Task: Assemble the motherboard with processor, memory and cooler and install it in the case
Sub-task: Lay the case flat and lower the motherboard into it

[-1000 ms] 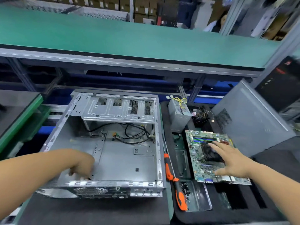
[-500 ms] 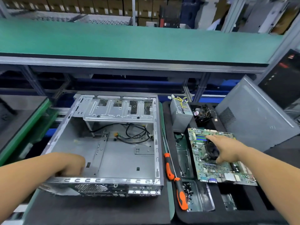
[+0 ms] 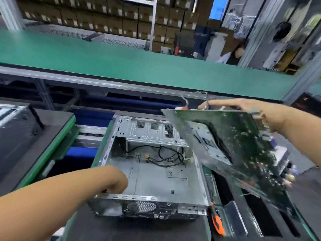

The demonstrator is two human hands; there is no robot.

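Right hand [image 3: 250, 110] gripping tilted motherboard [image 3: 239, 150] above open case [image 3: 156, 173]; left hand [image 3: 116, 180] reaching inside case, fingers hidden, grip unclear.

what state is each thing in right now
motherboard: lifted, tilted, underside towards the camera, blurred
right hand: grips the motherboard's top edge
case: open, lying on its side, no board inside
left hand: at the case's near left corner, fingers hidden
cables: loose on the case floor
screwdriver: lying right of the case
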